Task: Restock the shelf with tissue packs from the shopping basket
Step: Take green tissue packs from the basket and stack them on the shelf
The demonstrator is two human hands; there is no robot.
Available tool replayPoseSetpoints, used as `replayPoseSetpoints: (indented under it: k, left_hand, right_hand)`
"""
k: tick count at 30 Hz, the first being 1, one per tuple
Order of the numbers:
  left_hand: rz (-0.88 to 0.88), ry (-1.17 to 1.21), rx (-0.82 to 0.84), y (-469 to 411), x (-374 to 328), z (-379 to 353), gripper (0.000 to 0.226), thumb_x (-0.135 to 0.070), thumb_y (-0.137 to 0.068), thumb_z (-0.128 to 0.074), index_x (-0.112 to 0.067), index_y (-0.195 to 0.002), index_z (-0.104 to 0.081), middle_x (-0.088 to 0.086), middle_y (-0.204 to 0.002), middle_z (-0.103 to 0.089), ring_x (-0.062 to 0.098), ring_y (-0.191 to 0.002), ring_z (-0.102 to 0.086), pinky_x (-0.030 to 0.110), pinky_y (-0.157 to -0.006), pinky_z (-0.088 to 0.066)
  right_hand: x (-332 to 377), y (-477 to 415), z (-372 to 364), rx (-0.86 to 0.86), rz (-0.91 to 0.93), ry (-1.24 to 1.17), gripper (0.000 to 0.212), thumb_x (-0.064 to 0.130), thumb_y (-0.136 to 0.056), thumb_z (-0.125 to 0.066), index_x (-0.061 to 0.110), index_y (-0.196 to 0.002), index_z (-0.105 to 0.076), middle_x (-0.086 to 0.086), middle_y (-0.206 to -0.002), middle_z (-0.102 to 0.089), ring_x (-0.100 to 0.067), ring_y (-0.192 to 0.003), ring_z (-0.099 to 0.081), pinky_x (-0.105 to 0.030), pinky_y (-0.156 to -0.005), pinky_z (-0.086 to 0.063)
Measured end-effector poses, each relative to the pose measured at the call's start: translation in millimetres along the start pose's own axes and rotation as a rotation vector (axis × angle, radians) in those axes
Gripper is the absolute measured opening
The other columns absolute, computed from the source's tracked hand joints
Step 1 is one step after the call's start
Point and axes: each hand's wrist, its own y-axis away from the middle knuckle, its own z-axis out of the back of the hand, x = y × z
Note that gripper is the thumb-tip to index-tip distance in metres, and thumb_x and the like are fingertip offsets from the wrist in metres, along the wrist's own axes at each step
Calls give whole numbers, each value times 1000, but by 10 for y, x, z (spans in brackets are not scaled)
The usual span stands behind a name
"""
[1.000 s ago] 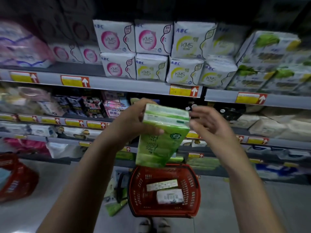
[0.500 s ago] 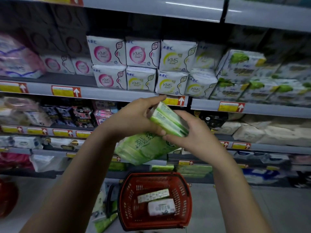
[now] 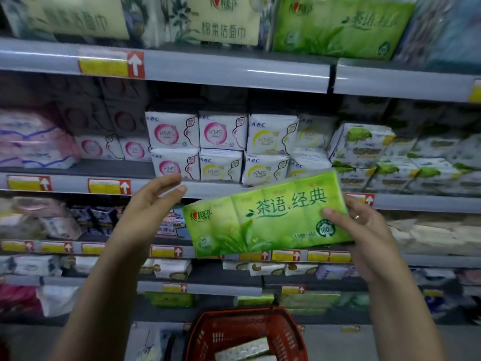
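The right hand point(image 3: 364, 235) is gripping the right end of the green tissue pack point(image 3: 265, 217), thumb on the printed front and fingers behind it, holding it flat-on in the open air in front of the shelves, its long edges tilting up to the right. The left hand point(image 3: 148, 204) is hovering just beside the pack's left end, fingers straight and touching nothing. Above, a dark gap is showing between the grey shelf lip point(image 3: 234, 71) and the white packs point(image 3: 221, 131). The red shopping basket point(image 3: 197, 332) is sitting low, below the hands. Half a second ago both hands were clasping the pack edge-on; the view has tilted up, bringing a matching green pack point(image 3: 338, 24) on the top shelf into sight.
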Motion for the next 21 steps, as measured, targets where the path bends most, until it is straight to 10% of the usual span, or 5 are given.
replayPoseSetpoints:
  k: [6, 10, 14, 21]
  left_hand:
    - [52, 93, 40, -1, 22, 33, 30, -22, -85, -61, -31, -113, -61, -4, -115, -67, 16, -112, -61, 38, -100, -44]
    - [45, 174, 63, -4, 5, -11, 31, -33, -77, -60, -32, -109, -63, -14, -99, -73, 4, -94, -67, 27, -82, -44]
    - [11, 239, 5, -83, -103, -84, 30, -41, -70, -71, -33, -99, -66, -12, -107, -69, 8, -105, -60, 40, -103, -39]
    - [-119, 393, 8, -263, -333, -201, 47, -40, -51, -84, -24, -94, -73, 1, -105, -74, 22, -105, -65, 47, -101, -43]
  right_hand:
    - [129, 145, -64, -120, -78, -273, 123, 51, -25, -94, 8, -131, -49, -9, -128, -59, -27, -117, -56, -51, -94, -46]
    - [231, 233, -121, -187, -118, -391, 66, 23, -57, -77, 6, -116, -52, -4, -101, -63, -28, -105, -60, -42, -81, -48]
    - [286, 238, -165, -221, -119, -497, 20, 16, -77, -71, 17, -91, -56, -5, -90, -65, -30, -81, -62, -40, -62, -47]
    - [530, 145, -8, -223, -43, -542, 62, 18, -61, -75, 26, -118, -50, -1, -107, -63, -30, -96, -61, -44, -66, -51]
